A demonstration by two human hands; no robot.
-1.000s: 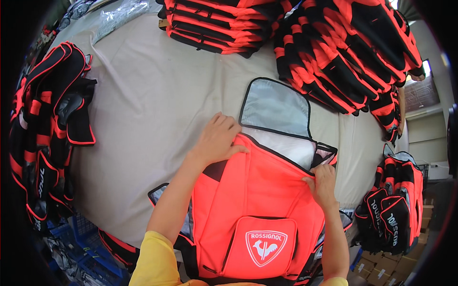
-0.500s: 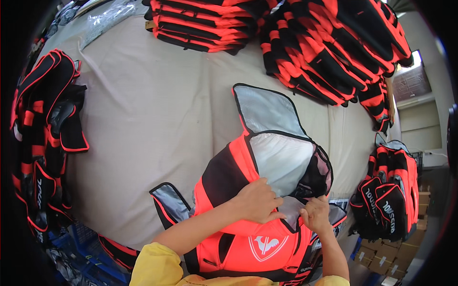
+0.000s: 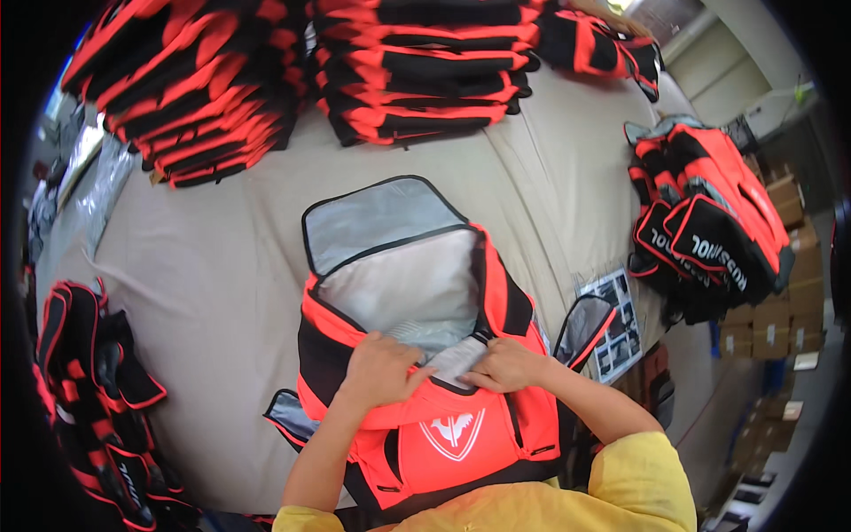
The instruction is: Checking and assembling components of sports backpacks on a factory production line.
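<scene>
A red and black backpack lies before me on the covered table, its lid flap folded back away from me. Its wide mouth shows a grey lining. At the near rim of that mouth, my left hand is closed on the fabric edge, thumb pointing inward. My right hand pinches the same rim a little to the right. Between the hands, a strip of pale lining shows. Small side flaps stick out at both sides of the backpack, the right flap standing up.
Stacks of folded red and black bags line the table's far side. More backpacks stand at the right edge, others at the left. A printed sheet lies right of the backpack. Cardboard boxes are beyond the table.
The view has swung, and the backpack now sits straighter, its mouth opened wider. My right hand has come inward along the near rim; both hands remain on it.
</scene>
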